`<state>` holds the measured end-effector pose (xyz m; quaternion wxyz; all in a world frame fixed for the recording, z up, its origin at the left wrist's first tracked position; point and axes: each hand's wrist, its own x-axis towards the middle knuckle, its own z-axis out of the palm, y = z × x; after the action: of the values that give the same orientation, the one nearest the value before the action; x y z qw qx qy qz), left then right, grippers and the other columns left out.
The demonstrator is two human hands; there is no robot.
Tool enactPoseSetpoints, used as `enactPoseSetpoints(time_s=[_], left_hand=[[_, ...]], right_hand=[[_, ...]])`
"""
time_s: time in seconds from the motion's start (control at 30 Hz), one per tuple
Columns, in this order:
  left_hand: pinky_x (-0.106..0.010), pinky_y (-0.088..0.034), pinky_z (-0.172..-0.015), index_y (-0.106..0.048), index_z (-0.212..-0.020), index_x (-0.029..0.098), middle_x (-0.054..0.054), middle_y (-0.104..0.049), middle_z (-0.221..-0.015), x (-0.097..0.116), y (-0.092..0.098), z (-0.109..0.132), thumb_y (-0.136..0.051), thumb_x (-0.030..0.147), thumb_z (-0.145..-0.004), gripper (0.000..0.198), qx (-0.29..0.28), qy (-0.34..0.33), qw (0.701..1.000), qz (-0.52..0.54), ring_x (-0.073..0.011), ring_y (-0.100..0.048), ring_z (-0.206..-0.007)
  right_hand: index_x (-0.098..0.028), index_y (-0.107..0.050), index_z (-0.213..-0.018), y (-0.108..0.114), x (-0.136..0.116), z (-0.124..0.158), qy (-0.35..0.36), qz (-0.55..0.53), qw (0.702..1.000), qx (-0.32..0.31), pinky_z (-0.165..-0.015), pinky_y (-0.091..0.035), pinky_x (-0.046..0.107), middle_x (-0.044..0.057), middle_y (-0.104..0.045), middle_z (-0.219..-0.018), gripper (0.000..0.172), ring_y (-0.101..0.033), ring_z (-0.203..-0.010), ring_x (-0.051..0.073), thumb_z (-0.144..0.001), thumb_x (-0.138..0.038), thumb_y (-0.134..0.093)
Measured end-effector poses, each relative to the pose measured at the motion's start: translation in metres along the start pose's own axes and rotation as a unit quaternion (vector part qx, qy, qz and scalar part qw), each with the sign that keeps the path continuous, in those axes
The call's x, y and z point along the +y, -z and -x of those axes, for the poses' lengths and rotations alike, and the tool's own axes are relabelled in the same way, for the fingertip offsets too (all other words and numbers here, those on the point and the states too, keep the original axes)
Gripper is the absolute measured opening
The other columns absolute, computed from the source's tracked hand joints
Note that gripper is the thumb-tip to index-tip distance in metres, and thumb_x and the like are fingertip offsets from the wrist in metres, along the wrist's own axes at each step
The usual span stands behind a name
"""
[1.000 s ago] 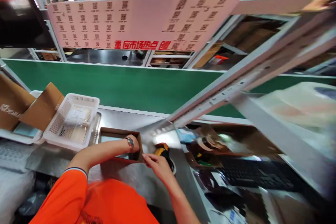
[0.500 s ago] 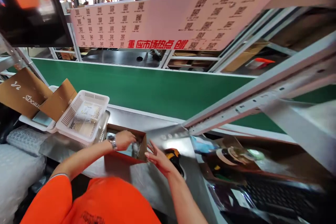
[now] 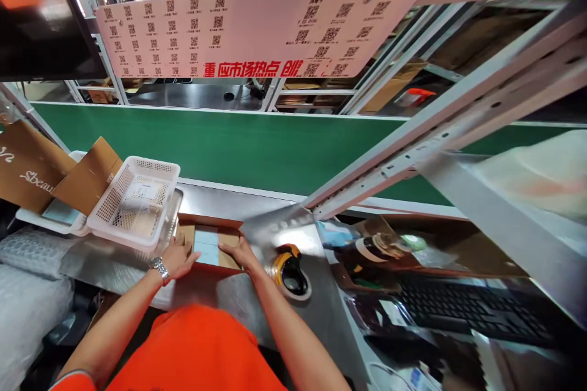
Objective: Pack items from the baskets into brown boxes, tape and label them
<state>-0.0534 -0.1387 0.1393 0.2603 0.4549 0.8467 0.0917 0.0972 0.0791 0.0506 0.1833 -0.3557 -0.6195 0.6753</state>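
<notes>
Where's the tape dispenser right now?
In the head view, the tape dispenser sits on the metal table, just right of the right hand and the cardboard box.

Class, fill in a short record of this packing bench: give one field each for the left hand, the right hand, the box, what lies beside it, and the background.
left hand: left hand lies flat on the left flap of the cardboard box
right hand: right hand presses the box's right flap
box: brown, on the metal bench, a pale gap showing between the flaps
beside it: tape dispenser to the right, white basket to the left, black keyboard farther right
background: green conveyor belt, sign with square codes above
</notes>
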Motion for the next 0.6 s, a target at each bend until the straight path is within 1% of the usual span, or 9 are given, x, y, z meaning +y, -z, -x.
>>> enactPoseSetpoints(time_s=[0.1, 0.13, 0.23, 0.3, 0.37, 0.4, 0.47, 0.53, 0.6], left_hand=[[-0.055, -0.03, -0.135, -0.069, -0.15, 0.011, -0.028, -0.046, -0.172, 0.003, 0.004, -0.008, -0.064, 0.082, -0.091, 0.092, -0.029, -0.033, 0.999, -0.018, -0.0461, -0.038, -0.164], [-0.054, -0.034, -0.133, -0.073, -0.144, 0.014, -0.026, -0.049, -0.17, 0.005, 0.005, -0.014, -0.07, 0.084, -0.087, 0.091, -0.028, -0.047, 0.998, -0.024, -0.0466, -0.043, -0.16], [-0.049, -0.048, -0.121, -0.085, -0.115, 0.019, -0.018, -0.061, -0.156, 0.014, 0.009, -0.036, -0.083, 0.078, -0.08, 0.069, -0.029, -0.077, 0.996, -0.024, -0.0426, -0.062, -0.138], [-0.046, -0.054, -0.112, -0.084, -0.107, 0.019, -0.017, -0.067, -0.142, 0.023, 0.007, -0.053, -0.093, 0.072, -0.072, 0.064, -0.005, -0.036, 0.999, 0.006, -0.0404, -0.067, -0.129], [-0.046, -0.055, -0.11, -0.079, -0.118, 0.016, -0.02, -0.067, -0.137, 0.031, 0.0, -0.068, -0.102, 0.063, -0.063, 0.076, 0.061, 0.048, 0.996, 0.05, -0.041, -0.068, -0.128], [-0.047, -0.055, -0.111, -0.073, -0.131, 0.015, -0.022, -0.066, -0.139, 0.033, -0.006, -0.073, -0.105, 0.058, -0.059, 0.089, 0.098, 0.089, 0.988, 0.074, -0.0421, -0.067, -0.131], [-0.048, -0.052, -0.116, -0.055, -0.153, 0.012, -0.028, -0.058, -0.151, 0.034, -0.019, -0.08, -0.109, 0.051, -0.055, 0.119, 0.146, 0.126, 0.974, 0.122, -0.0436, -0.062, -0.14], [-0.048, -0.05, -0.12, -0.038, -0.164, 0.011, -0.032, -0.05, -0.161, 0.029, -0.031, -0.083, -0.11, 0.048, -0.052, 0.138, 0.15, 0.131, 0.964, 0.177, -0.0444, -0.055, -0.15], [-0.047, -0.048, -0.122, -0.033, -0.167, 0.01, -0.034, -0.045, -0.167, 0.023, -0.039, -0.083, -0.107, 0.052, -0.057, 0.14, 0.143, 0.128, 0.954, 0.229, -0.0441, -0.05, -0.155]], right_hand=[[-0.026, -0.07, -0.122, 0.021, 0.002, 0.001, -0.022, 0.002, 1.0, 0.019, -0.098, -0.062, 0.047, 0.009, -0.082, -0.119, 0.075, -0.076, -0.109, 0.033, -0.056, -0.051, -0.096], [-0.026, -0.07, -0.119, 0.031, 0.003, 0.004, -0.032, -0.001, 0.999, 0.023, -0.095, -0.062, 0.045, 0.008, -0.082, -0.119, 0.073, -0.075, -0.11, 0.033, -0.055, -0.051, -0.096], [-0.026, -0.069, -0.11, 0.061, 0.001, 0.014, -0.092, -0.035, 0.995, 0.027, -0.082, -0.061, 0.037, 0.007, -0.08, -0.117, 0.067, -0.074, -0.108, 0.03, -0.053, -0.05, -0.097], [-0.027, -0.067, -0.102, 0.077, -0.004, 0.017, -0.132, -0.06, 0.989, 0.029, -0.075, -0.059, 0.033, 0.006, -0.08, -0.111, 0.06, -0.074, -0.099, 0.027, -0.056, -0.054, -0.096], [-0.027, -0.065, -0.095, 0.086, -0.011, 0.017, -0.148, -0.084, 0.985, 0.03, -0.071, -0.058, 0.033, 0.007, -0.079, -0.104, 0.055, -0.074, -0.091, 0.025, -0.065, -0.068, -0.088], [-0.028, -0.065, -0.092, 0.089, -0.015, 0.015, -0.151, -0.1, 0.983, 0.034, -0.071, -0.059, 0.035, 0.007, -0.078, -0.103, 0.056, -0.074, -0.09, 0.025, -0.069, -0.077, -0.08], [-0.028, -0.065, -0.089, 0.089, -0.019, 0.013, -0.151, -0.129, 0.978, 0.056, -0.072, -0.06, 0.037, 0.008, -0.079, -0.104, 0.06, -0.075, -0.092, 0.027, -0.073, -0.086, -0.069], [-0.027, -0.068, -0.09, 0.085, -0.017, 0.015, -0.134, -0.135, 0.978, 0.085, -0.073, -0.06, 0.038, 0.009, -0.08, -0.11, 0.058, -0.075, -0.098, 0.029, -0.072, -0.083, -0.071], [-0.026, -0.074, -0.096, 0.081, -0.009, 0.023, -0.104, -0.111, 0.984, 0.093, -0.079, -0.06, 0.037, 0.009, -0.081, -0.123, 0.054, -0.074, -0.111, 0.031, -0.068, -0.072, -0.079]])
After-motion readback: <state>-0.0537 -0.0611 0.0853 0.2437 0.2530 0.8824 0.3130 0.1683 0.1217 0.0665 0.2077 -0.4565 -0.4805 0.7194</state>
